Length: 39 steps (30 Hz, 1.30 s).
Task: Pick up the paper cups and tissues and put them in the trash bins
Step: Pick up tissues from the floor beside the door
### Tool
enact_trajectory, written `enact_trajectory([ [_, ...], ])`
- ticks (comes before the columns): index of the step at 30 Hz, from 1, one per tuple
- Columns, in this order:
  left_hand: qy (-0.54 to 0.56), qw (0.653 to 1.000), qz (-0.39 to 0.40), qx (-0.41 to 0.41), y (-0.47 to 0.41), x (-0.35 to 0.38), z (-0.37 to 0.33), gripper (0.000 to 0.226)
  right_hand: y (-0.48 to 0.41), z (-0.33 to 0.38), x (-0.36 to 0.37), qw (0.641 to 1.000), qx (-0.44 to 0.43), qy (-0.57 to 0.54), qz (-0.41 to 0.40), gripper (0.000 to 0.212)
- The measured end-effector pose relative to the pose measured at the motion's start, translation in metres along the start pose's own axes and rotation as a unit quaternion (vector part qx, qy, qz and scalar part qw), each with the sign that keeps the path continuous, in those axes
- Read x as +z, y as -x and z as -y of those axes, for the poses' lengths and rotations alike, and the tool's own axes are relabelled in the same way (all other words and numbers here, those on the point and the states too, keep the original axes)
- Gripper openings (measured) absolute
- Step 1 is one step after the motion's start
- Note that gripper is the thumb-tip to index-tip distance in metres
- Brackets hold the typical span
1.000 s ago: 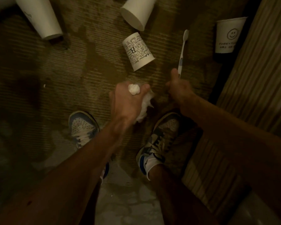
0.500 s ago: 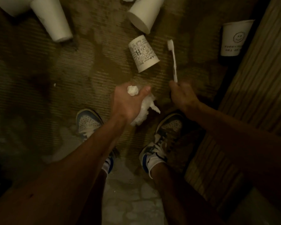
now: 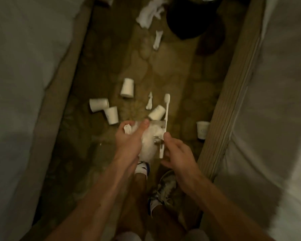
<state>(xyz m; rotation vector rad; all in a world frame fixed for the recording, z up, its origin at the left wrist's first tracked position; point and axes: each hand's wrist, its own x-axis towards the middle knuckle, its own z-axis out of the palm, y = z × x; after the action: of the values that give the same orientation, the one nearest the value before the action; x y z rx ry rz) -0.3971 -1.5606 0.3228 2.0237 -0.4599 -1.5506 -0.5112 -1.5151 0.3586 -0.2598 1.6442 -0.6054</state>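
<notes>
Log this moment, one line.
left hand: holds tissues | right hand: holds toothbrush | paper cups: five uncollected | trash bin: ahead

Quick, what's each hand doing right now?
Left hand: closed, gripping tissues.
Right hand: closed, holding a toothbrush.

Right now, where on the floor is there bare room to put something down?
Bare carpet lies between the tissue strip near the bin and the cups; also left of the left hand, by the bed frame. Crowded among the cups.
</notes>
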Motion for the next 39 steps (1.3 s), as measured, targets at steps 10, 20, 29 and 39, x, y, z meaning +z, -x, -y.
enact_trajectory([
  [10, 0.034, 0.992, 0.101, 0.07, 0.012, 0.039, -0.154, 0.014, 0.016, 0.16, 0.026, 0.996, -0.069, -0.063, 0.006, 0.034],
  [20, -0.118, 0.961, 0.227, 0.1, -0.031, 0.094, -0.238, 0.036, -0.048, 0.252, -0.005, 0.988, -0.098, -0.064, -0.096, 0.009],
  [29, -0.064, 0.966, 0.127, 0.217, -0.136, 0.219, -0.301, 0.025, -0.209, 0.358, -0.058, 0.981, -0.108, -0.018, -0.159, 0.023],
  [39, -0.219, 0.947, 0.149, 0.184, -0.262, 0.351, -0.327, 0.023, -0.369, 0.429, -0.119, 0.992, 0.036, -0.017, -0.121, 0.027],
])
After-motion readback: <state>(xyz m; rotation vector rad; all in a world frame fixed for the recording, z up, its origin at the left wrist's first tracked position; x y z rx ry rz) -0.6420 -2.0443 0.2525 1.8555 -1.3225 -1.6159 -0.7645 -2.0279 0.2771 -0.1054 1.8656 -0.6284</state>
